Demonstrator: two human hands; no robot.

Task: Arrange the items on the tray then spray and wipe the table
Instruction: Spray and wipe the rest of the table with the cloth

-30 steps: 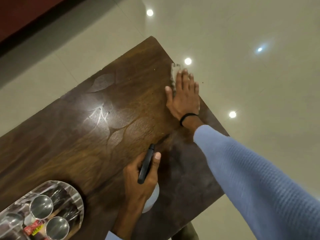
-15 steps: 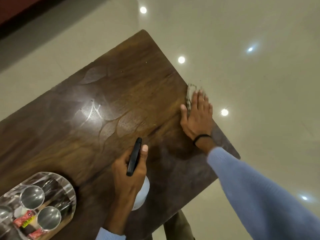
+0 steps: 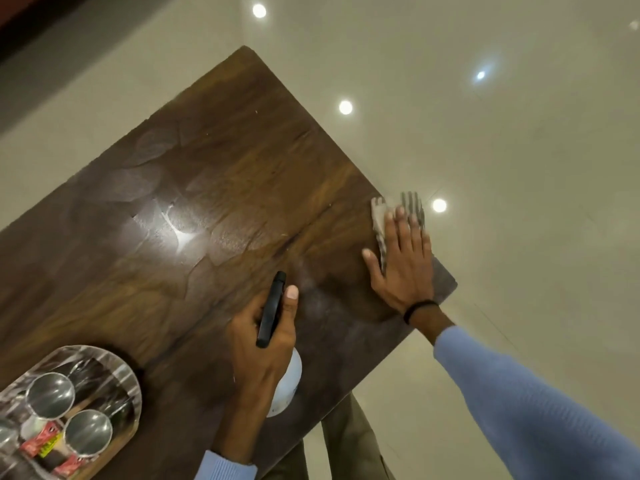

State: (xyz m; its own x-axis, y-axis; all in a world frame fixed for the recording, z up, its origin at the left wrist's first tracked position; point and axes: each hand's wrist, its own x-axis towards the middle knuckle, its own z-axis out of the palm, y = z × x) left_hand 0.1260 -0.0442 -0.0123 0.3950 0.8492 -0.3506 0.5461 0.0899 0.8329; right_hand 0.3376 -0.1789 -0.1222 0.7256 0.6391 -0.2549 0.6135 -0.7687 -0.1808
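My right hand [image 3: 403, 268] lies flat on a grey-and-white striped cloth [image 3: 381, 216], pressing it on the dark wooden table [image 3: 214, 174] at its right edge. Part of the cloth sticks out past my fingertips over the edge. My left hand [image 3: 263, 344] grips a spray bottle [image 3: 287, 382] with a white body and a black trigger head [image 3: 272, 308], held over the table's near side. A shiny oval tray [image 3: 133, 379] at the lower left holds metal cups [image 3: 50, 394] and red sachets [image 3: 41, 441].
Glossy beige floor tiles [image 3: 485, 150] surround the table and reflect ceiling lights. A table leg [image 3: 349, 441] shows under the near corner. Wet wipe streaks and a bright light reflection [image 3: 183, 237] mark the tabletop's middle.
My right hand has slid the cloth along the table's right edge toward me, from near the far corner down to the near corner. My left hand stays on the spray bottle.
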